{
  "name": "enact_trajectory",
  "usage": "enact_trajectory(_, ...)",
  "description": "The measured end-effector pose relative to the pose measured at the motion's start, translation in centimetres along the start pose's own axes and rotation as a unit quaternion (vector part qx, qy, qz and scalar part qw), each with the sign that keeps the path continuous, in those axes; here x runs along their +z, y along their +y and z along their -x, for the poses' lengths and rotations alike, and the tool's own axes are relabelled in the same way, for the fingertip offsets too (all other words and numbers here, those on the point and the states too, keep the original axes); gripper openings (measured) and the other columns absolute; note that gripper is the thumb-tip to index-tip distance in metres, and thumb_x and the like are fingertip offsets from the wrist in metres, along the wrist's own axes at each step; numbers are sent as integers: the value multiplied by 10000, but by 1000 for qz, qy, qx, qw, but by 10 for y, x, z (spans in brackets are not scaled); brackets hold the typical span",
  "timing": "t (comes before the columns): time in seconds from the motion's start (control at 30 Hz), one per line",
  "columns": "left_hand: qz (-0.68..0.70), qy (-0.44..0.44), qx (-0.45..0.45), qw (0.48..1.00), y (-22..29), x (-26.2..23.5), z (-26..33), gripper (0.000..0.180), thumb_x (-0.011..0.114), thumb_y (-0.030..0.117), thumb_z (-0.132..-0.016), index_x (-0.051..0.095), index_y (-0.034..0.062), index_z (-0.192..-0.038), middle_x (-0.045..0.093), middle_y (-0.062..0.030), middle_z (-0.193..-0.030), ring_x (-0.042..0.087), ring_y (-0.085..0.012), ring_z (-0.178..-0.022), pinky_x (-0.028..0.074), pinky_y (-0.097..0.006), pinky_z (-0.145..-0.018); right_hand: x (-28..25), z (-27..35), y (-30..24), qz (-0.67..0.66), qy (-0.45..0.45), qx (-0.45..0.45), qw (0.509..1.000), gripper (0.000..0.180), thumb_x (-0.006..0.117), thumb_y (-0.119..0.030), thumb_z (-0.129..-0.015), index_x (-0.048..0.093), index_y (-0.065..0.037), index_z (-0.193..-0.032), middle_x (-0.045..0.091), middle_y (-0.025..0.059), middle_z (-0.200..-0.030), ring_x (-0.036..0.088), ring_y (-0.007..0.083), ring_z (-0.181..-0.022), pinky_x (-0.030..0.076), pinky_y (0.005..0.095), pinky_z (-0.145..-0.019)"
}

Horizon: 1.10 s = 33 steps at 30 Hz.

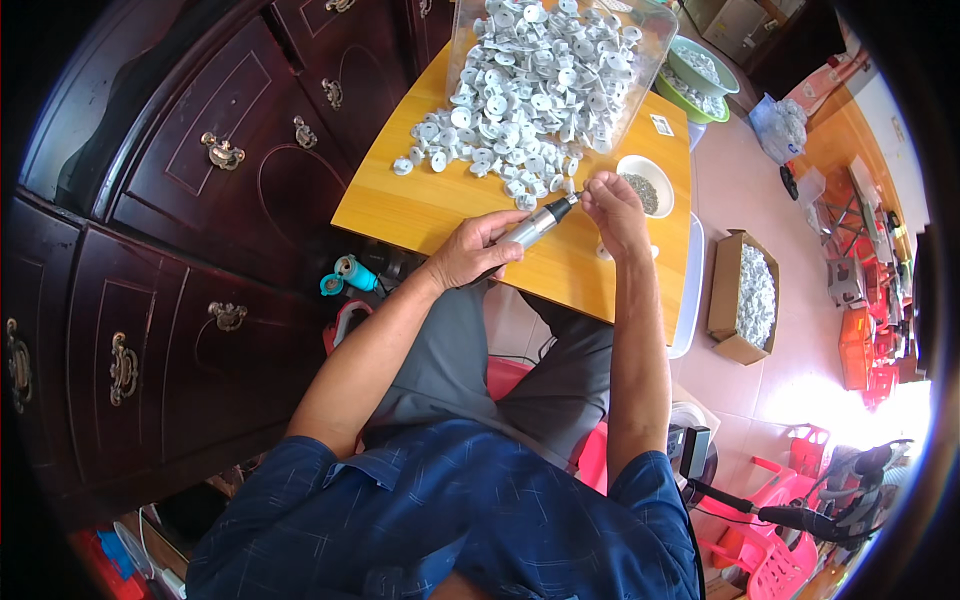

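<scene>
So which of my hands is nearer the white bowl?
Right. Your right hand is beside the white bowl, on its left; your left hand is farther left, gripping the electric screwdriver.

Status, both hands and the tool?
Left hand gripping silver-and-black tool. Right hand: fingers pinched by its tip, any held piece unclear. White parts piled just beyond.
</scene>
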<state>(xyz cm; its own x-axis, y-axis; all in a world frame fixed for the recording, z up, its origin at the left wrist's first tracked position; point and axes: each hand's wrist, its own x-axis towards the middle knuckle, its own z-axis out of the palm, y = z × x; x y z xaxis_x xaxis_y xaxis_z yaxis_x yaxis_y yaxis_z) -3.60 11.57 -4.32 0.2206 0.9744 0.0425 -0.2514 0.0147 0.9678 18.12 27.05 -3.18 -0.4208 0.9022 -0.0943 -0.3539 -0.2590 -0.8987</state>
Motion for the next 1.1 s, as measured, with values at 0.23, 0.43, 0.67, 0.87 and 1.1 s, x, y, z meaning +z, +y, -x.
enact_trajectory(0.23,-2,0,-2,1000,1,1,-1,563,655,145,-942,430,0,-1437,628,-33,-890,550,-48,-615,490,-208,-559,-6,-1,-1,8,-11,-1,1000,61,621,-49,-951,584,-41,-999,642,49,-886,644,130,-770,573,235,-705)
enact_trajectory(0.43,-13,6,1,1000,-5,-2,-1,545,657,134,-936,447,-5,-1419,631,-46,-898,556,-57,-613,494,-215,-560,-7,-1,-13,136,-22,9,990,74,648,-86,-940,601,-62,-993,655,18,-888,643,109,-781,557,246,-740)
enact_trajectory(0.67,-2,2,-1,1000,-7,-3,-2,551,660,146,-935,447,-2,-1422,630,-61,-896,562,-66,-617,500,-219,-565,-6,-3,-29,203,-66,18,977,79,655,-104,-936,610,-71,-991,663,9,-894,642,97,-790,544,235,-750)
enact_trajectory(0.87,0,11,9,1000,-5,-3,0,560,644,203,-951,440,8,-1435,636,-75,-919,574,-77,-651,500,-219,-586,11,0,-16,107,-9,5,994,152,650,-154,-950,625,-43,-1050,680,36,-946,650,118,-799,547,238,-756)
enact_trajectory(1.1,2,50,19,999,1,-3,2,607,631,249,-952,404,-16,-1449,650,-103,-946,585,-93,-653,495,-226,-609,16,13,8,202,117,-79,969,229,643,-147,-933,635,5,-1104,697,76,-947,674,158,-775,552,282,-710)
